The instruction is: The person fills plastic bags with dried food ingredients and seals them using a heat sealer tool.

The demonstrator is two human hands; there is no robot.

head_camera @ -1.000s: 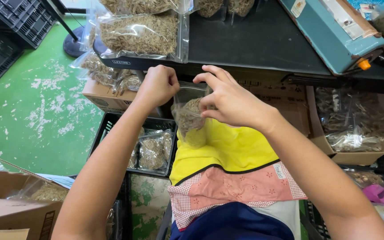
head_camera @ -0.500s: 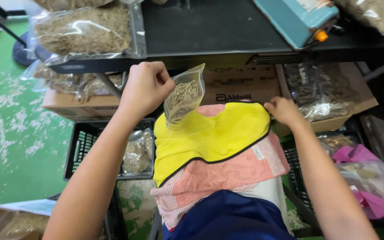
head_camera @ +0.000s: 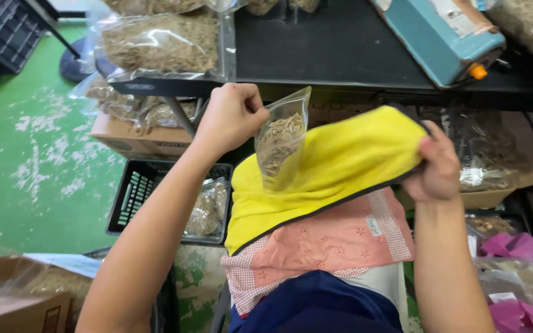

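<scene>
The left hand (head_camera: 229,117) is clamped on the top edge of a small clear pouch (head_camera: 280,140) of dried brown bits, which hangs upright over a yellow cloth (head_camera: 334,166). The right hand (head_camera: 437,165) grips that cloth's far corner, lifting it. Above the cloth stands the black desk (head_camera: 334,46), bearing a large filled bag (head_camera: 161,43) and a teal sealing machine (head_camera: 442,34). Left of the cloth sits a black crate (head_camera: 132,196).
</scene>
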